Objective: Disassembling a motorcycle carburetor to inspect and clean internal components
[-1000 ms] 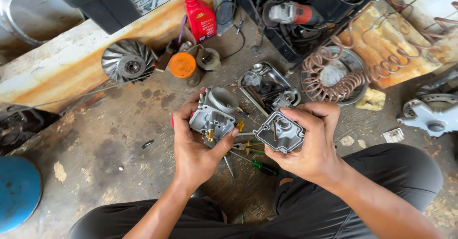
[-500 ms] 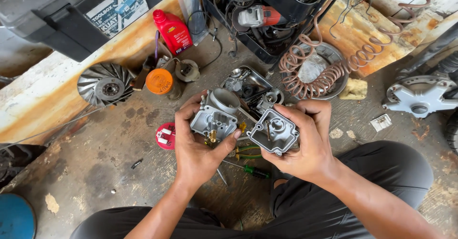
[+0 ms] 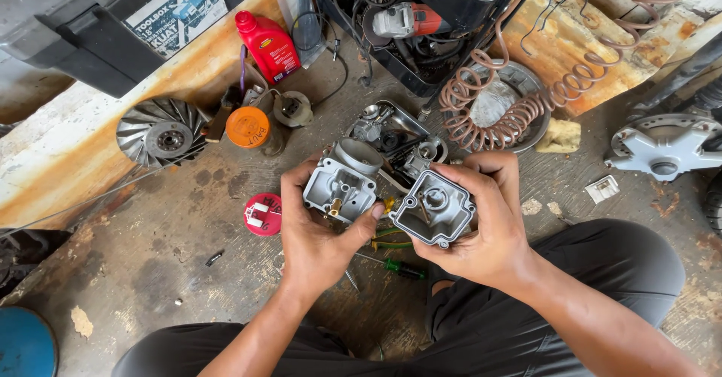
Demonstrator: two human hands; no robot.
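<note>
The left hand point(image 3: 320, 234) grips a grey metal carburetor body point(image 3: 342, 185), fingers curled round its left side and the thumb pressed along its lower right edge. The body sits upturned, its open square face showing a small brass piece near the middle. The right hand point(image 3: 489, 230) clasps a matching metal bowl cover point(image 3: 434, 208), hollow side up, with fingers wrapped over its far edge and the thumb beneath. The two parts lie side by side between the hands, just beside each other, above the person's lap.

On the concrete floor point(image 3: 150, 249) under the hands lie green-handled screwdrivers point(image 3: 395, 264). A round red lid point(image 3: 263, 214) rests just left of the left hand. Farther off stand an orange-capped jar point(image 3: 250, 127), a red oil bottle point(image 3: 269, 45), a finned metal fan wheel point(image 3: 162, 133) and a coiled hose point(image 3: 500, 106).
</note>
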